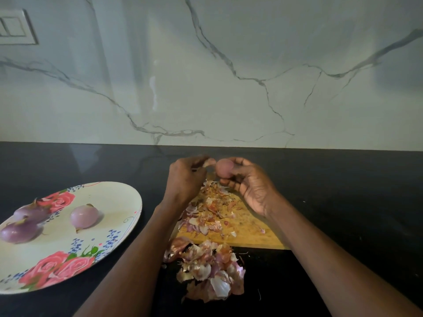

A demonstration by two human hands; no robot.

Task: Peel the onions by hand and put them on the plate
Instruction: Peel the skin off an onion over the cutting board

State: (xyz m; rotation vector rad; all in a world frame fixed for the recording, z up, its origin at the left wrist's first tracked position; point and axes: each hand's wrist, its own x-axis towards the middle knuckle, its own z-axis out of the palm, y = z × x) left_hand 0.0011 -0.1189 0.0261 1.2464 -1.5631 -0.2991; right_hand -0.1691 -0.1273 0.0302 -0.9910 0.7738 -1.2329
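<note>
Pinkish-purple and blurred, the onion (224,168) sits in our right hand (250,186), fingers curled round it above the far end of the wooden cutting board (251,234); only its left face shows, the rest being covered by our fingers; our left hand (185,177) is just beside it, its fingers bent in and pinching a pale flake of skin (209,162) that seems to hang from the onion's left side, though motion blur keeps us from telling whether the flake is attached or torn free; loose peelings (206,216) are strewn over the board, and a bigger heap of peels (210,271) lies on the black counter (343,191) against the board's near edge; our left forearm hides the board's left edge; to the left a floral plate (109,202), cut off by the frame's left edge, carries three peeled onions, one near its middle (84,216) and two touching at the left (31,212) (19,232); behind stands a white marble-veined wall (229,76) with a switch plate (16,27) cropped at top left
</note>
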